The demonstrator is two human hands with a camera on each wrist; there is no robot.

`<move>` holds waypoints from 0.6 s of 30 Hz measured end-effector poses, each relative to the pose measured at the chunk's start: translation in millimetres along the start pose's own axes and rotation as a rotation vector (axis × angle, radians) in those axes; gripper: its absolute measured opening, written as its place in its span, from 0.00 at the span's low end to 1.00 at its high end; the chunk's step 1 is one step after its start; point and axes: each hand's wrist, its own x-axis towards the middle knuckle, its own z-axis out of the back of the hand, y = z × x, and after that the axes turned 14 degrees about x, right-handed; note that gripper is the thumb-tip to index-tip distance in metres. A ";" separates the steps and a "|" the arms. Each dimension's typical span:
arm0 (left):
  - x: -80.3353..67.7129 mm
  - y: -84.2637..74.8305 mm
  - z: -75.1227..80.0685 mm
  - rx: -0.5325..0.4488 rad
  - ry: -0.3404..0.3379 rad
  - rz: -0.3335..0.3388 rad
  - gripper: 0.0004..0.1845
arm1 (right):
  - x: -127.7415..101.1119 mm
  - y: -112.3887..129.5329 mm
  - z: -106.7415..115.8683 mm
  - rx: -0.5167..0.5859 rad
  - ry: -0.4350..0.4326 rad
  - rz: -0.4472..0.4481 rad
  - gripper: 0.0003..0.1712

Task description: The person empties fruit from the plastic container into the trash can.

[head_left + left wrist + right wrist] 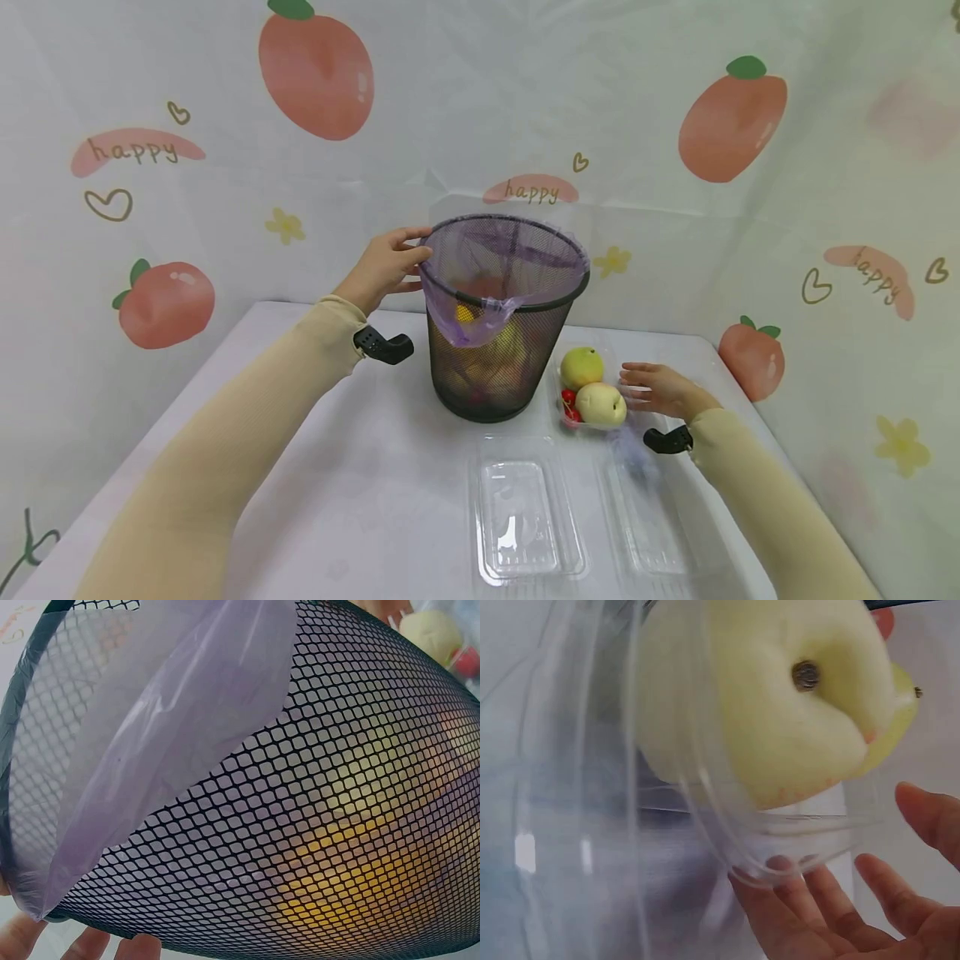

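Note:
A black mesh bin (498, 367) lined with a purple bag (480, 275) stands mid-table, with yellow and red fruit showing through the mesh (352, 825). My left hand (411, 260) grips the bin's left rim, and its fingertips (82, 946) show below the bag's fold (150, 750). Right of the bin, a clear tray (564, 417) holds a green-yellow fruit (581, 367), a pale apple (600, 404) and small red fruits (570, 406). My right hand (633, 383) lies with straight fingers (832, 915) against that tray's (705, 825) right side, beside the apple (757, 712).
Two empty clear trays (521, 517) (652, 521) lie at the front of the white table (337, 467). A fruit-print cloth backdrop (315, 75) closes in the back and both sides.

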 end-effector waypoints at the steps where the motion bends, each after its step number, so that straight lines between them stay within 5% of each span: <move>1: 0.2 0.1 0.0 -0.001 -0.001 0.000 0.27 | 0.9 -1.0 -0.2 -0.002 -0.002 -0.007 0.38; 18: -1.6 -1.5 -0.9 -0.001 -0.012 0.000 0.26 | 5.5 -3.5 -2.6 -0.043 -0.009 -0.073 0.35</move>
